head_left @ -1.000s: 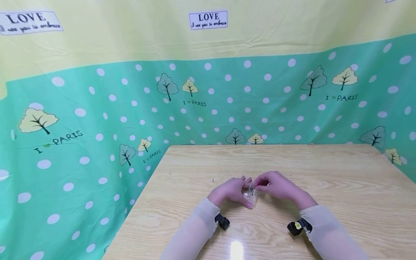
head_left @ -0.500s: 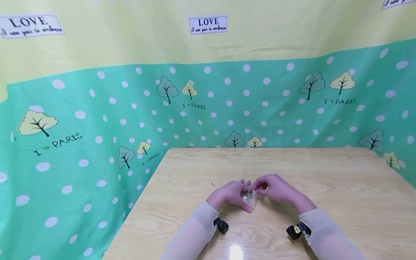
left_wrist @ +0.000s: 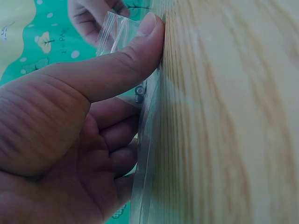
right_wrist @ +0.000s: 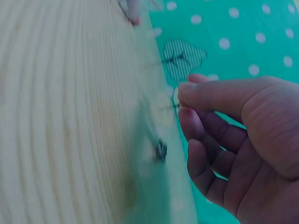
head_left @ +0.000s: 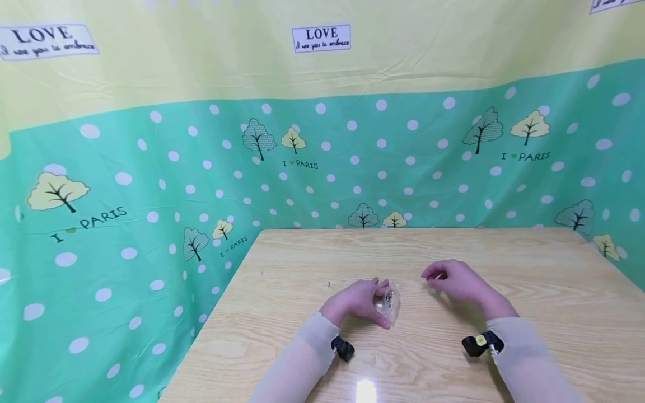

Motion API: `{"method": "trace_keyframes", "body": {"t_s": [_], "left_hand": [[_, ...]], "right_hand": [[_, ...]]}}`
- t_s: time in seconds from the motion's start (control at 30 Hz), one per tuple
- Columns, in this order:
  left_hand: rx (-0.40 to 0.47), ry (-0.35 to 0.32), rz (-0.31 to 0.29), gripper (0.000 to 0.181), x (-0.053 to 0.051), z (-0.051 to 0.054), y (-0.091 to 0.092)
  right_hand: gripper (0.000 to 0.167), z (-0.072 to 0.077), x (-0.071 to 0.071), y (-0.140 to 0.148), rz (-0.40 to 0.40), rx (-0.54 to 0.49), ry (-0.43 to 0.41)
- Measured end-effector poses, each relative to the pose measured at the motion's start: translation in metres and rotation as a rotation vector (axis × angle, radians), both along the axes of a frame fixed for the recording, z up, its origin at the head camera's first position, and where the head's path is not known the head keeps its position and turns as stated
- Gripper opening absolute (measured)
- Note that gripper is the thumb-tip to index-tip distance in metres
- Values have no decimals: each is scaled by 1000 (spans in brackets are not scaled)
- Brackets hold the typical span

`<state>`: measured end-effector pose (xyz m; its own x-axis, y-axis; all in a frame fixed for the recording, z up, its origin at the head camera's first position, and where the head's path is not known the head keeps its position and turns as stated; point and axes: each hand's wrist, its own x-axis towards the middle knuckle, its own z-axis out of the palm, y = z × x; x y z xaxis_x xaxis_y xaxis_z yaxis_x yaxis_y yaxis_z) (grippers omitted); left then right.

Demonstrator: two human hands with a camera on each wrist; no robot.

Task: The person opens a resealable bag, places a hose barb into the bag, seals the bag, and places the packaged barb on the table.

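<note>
A clear zip bag (head_left: 392,302) stands on the table in the grip of my left hand (head_left: 360,300), between thumb and fingers. Inside it are small dark metal pieces; a nut-like piece (left_wrist: 139,92) shows beside the fingers in the left wrist view. The bag's zip edge (left_wrist: 113,30) sticks up past the thumb. My right hand (head_left: 456,281) is to the right of the bag, apart from it, its fingers loosely curled. In the right wrist view, thumb and index finger stand slightly apart with nothing visible between them. A blurred small dark piece (right_wrist: 161,151) lies near these fingertips.
Two tiny dark pieces lie on the wooden table (head_left: 302,252): one small piece (head_left: 329,284) left of my left hand, another piece (head_left: 262,272) further left. A green and yellow printed curtain (head_left: 322,157) hangs behind and beside the table.
My right hand has left the bag's mouth and moved to the right, its fingers loosening. The left hand stays in place with the bag.
</note>
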<state>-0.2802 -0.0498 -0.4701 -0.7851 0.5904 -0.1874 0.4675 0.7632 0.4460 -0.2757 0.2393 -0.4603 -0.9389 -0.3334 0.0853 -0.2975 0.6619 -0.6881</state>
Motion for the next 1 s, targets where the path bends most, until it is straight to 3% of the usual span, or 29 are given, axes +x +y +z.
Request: {"method": "trace_keyframes", "body": {"t_s": [0.33, 1.0], "left_hand": [[10, 2, 2, 98, -1, -1, 0], [-4, 11, 0, 101, -2, -3, 0]], "right_hand": [[21, -5, -3, 32, -111, 38, -34], [9, -10, 0, 41, -79, 72, -81]]}}
